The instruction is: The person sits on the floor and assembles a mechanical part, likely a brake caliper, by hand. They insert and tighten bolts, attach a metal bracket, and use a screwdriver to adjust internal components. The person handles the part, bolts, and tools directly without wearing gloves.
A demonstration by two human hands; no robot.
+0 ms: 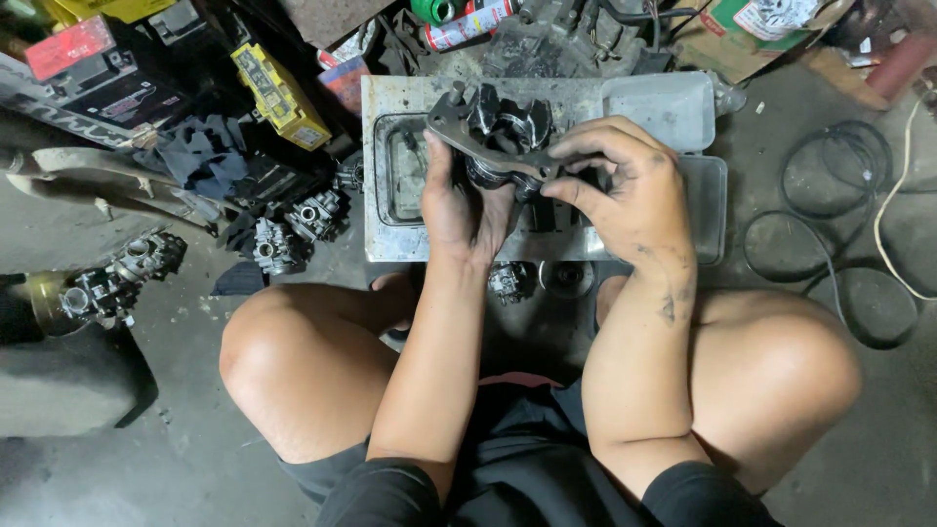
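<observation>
My left hand (459,210) grips a dark, greasy engine part (508,132) from below, holding it over a metal tray (390,98). A flat grey metal bracket (459,132) runs across the part's near side. My right hand (630,190) pinches the right end of the same part with fingertips and thumb. Both hands are smeared with grease. My bare knees frame the tray from either side.
Carburettor-like parts (293,229) and another assembly (117,278) lie on the concrete floor at left, beside black rags (210,151) and yellow boxes (278,93). Black rubber rings (830,224) and a white cable (893,205) lie at right. Spray cans (468,21) stand beyond the tray.
</observation>
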